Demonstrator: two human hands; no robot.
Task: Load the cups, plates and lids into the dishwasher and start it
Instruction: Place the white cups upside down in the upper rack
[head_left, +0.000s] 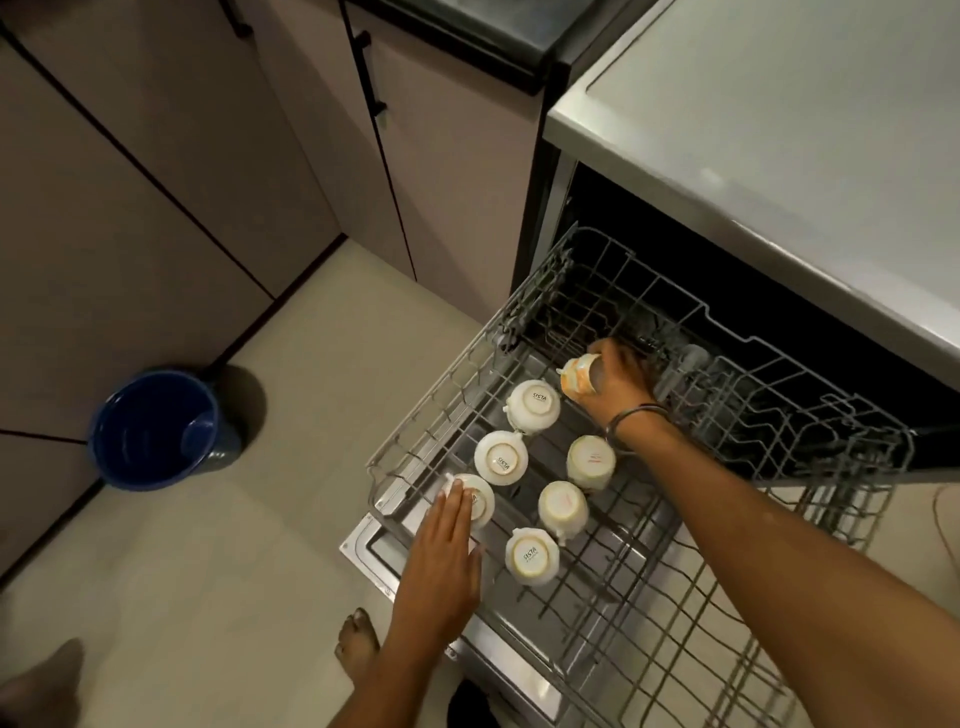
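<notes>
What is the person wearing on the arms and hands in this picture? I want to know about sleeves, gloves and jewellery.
Both forearms are bare, with no sleeves in view and no gloves. The right hand has a thin, dark metal bangle around the wrist. The left hand shows no ring, watch or bracelet.

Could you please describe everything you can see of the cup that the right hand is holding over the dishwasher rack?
The cup is a small glossy one, ceramic by its look, whitish with an orange-yellow band round its wall. It lies tilted on its side, its base pointing left toward the other cups. The right hand grips it from the right, fingers curled round its body, hiding its mouth. It sits low at the far left part of the grey wire upper rack; whether it already touches the wires cannot be told. No handle shows clearly.
</notes>
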